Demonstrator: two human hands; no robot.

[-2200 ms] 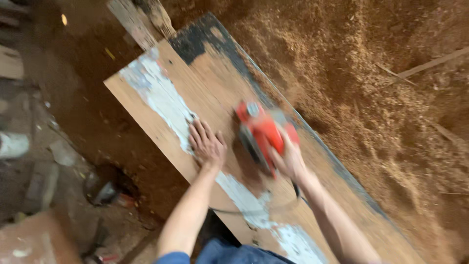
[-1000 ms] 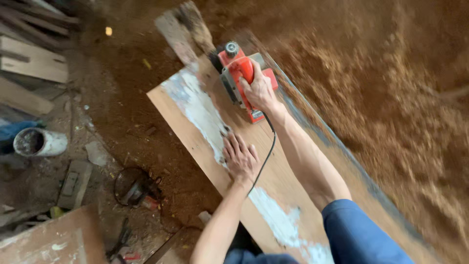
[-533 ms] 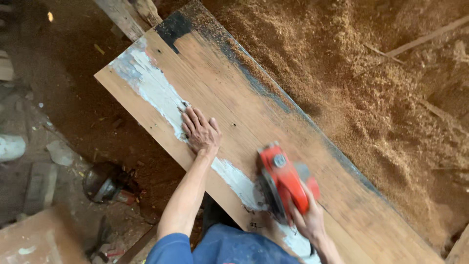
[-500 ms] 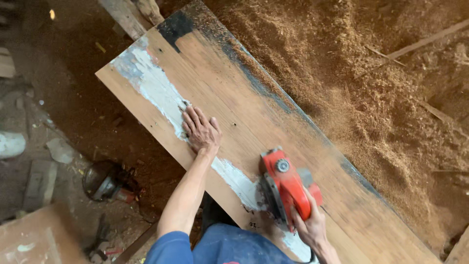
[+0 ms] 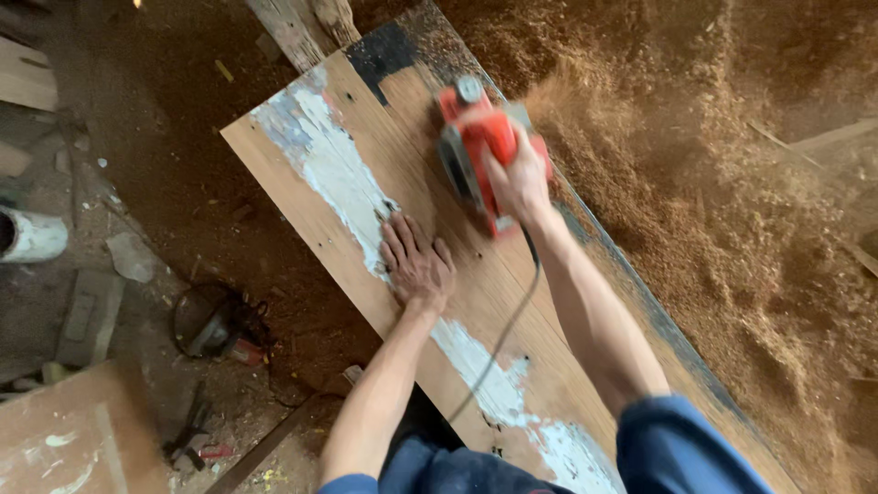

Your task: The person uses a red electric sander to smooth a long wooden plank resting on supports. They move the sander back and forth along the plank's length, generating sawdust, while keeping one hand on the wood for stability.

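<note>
A long wooden board (image 5: 302,206) runs diagonally from upper left to lower right, with a white paint streak along its left side and black paint at its far end and right edge. My left hand (image 5: 417,263) lies flat on the board beside the white streak, fingers spread. My right hand (image 5: 519,181) grips the handle of a red electric planer (image 5: 476,137), which sits on the board near its far end. Wood shavings spray to the right of the planer. Its black cord (image 5: 498,343) trails back along the board toward me.
A deep pile of sawdust (image 5: 732,183) covers the ground to the right. On the dirt floor at left lie a dark round tool (image 5: 215,325), a white pipe (image 5: 32,236), wood scraps and another board (image 5: 64,439). Planks (image 5: 302,27) stick out beyond the board's far end.
My right hand has pushed the planer from near me up the board to its far end. My left hand has stayed flat on the board. Shavings now fly to the right.
</note>
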